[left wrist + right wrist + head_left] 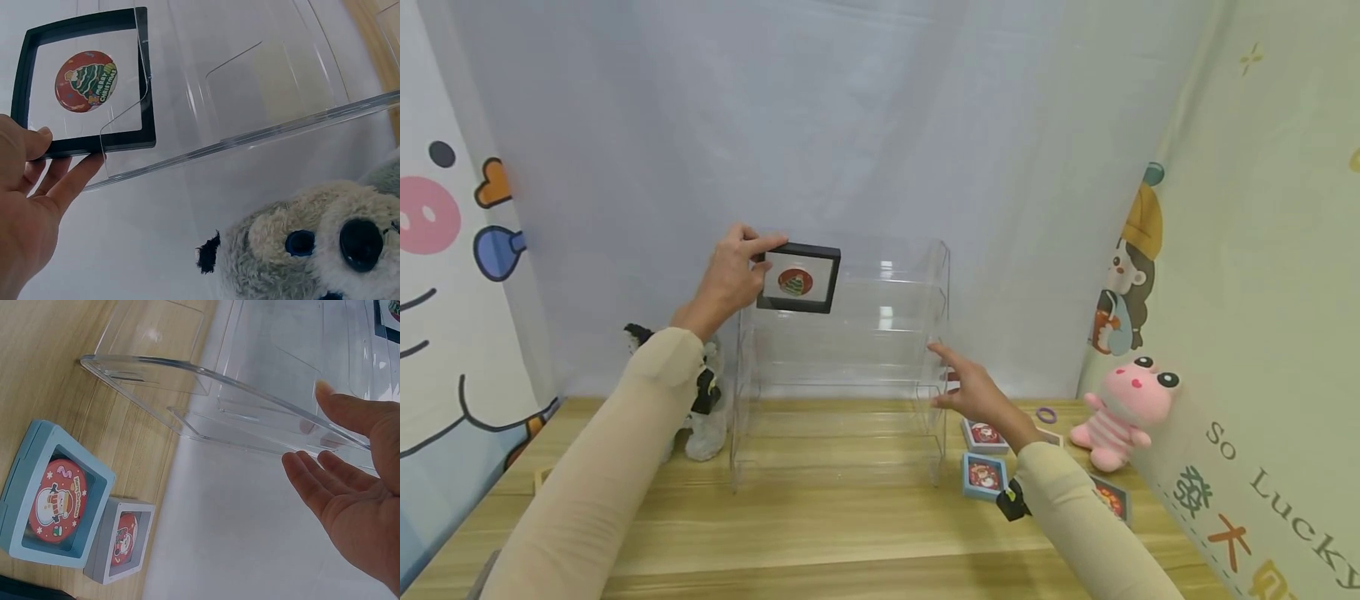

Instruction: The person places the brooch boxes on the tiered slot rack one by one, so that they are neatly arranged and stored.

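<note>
My left hand (730,271) pinches the left edge of a black display frame (835,279). Inside its clear window sits a round red badge (85,81) with a Christmas tree. The frame is upright at the top left of a clear acrylic tiered rack (945,292); in the left wrist view the rack's stepped side edge crosses it. By the rack's right side is my right hand (973,390), thumb and fingers apart. The right wrist view has the thumb and fingertips on either side of the panel edge (250,394); firm contact cannot be made out.
A blue framed badge (984,477) and a pale grey one (985,436) lie right of the rack. Beyond are a dark grey frame (1111,498), a purple ring (1046,415) and a pink frog plush (1120,417). A grey plush (706,437) sits left of the rack.
</note>
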